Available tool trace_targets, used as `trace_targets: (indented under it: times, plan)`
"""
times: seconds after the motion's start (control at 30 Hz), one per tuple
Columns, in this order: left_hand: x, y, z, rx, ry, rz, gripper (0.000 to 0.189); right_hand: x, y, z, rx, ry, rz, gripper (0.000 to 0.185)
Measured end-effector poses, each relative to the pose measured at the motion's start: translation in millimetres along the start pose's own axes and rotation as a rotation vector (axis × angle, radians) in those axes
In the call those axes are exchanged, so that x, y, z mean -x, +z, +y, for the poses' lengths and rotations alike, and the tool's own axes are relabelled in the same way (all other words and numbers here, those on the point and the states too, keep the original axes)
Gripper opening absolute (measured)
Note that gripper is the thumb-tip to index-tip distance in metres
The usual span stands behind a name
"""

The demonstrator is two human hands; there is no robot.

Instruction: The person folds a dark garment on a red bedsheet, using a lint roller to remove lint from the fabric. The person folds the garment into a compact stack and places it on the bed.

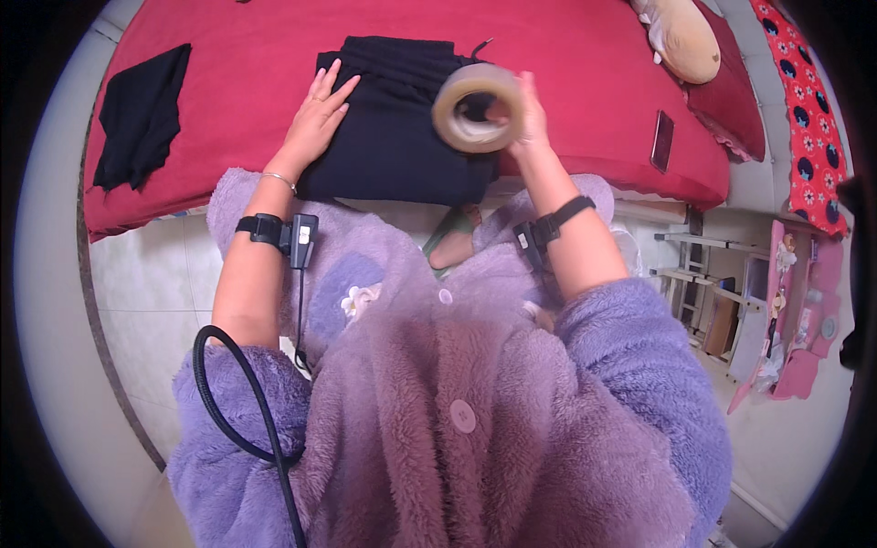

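A folded dark garment (404, 151), with a gathered waistband and a drawstring (482, 48), lies at the near edge of the red bed cover. My left hand (320, 113) rests flat on its left side, fingers spread. In my right hand (531, 120) is a wide roll of clear packing tape (452, 127), held above the right part of the garment; some fingers show through the core. The roll is slightly blurred and hides part of the waistband. Whether the roll touches the cloth I cannot tell.
Another dark cloth (140, 120) lies at the left of the bed cover (240, 41). To the right are a phone (662, 141), a pillow (730, 96) and a plush toy (682, 41). A metal rack (692, 277) and pink shelf (777, 308) stand beyond. A black cable (236, 349) loops by my left arm.
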State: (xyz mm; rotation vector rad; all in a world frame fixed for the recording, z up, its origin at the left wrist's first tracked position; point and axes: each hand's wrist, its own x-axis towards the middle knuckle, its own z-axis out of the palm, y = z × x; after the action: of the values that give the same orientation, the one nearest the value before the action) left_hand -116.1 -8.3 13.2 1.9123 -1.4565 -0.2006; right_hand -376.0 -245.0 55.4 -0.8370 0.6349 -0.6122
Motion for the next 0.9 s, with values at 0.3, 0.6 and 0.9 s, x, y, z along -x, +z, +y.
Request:
trace_targets:
  times: [0.3,0.6,0.9]
  plan:
    - [2.6,2.0,-4.6,0.080,-0.005,0.006,0.050,49.7,52.9,-67.3,0.363,-0.079,-0.071,0.040]
    - [7.0,5.2,-2.8,0.054,-0.024,0.033,0.047,52.3,158.5,68.3,1.538,-0.529,-0.274,0.035]
    - [5.6,2.5,1.8,0.048,0.001,0.004,0.048,41.6,39.4,46.2,0.886,-0.532,-0.245,0.028]
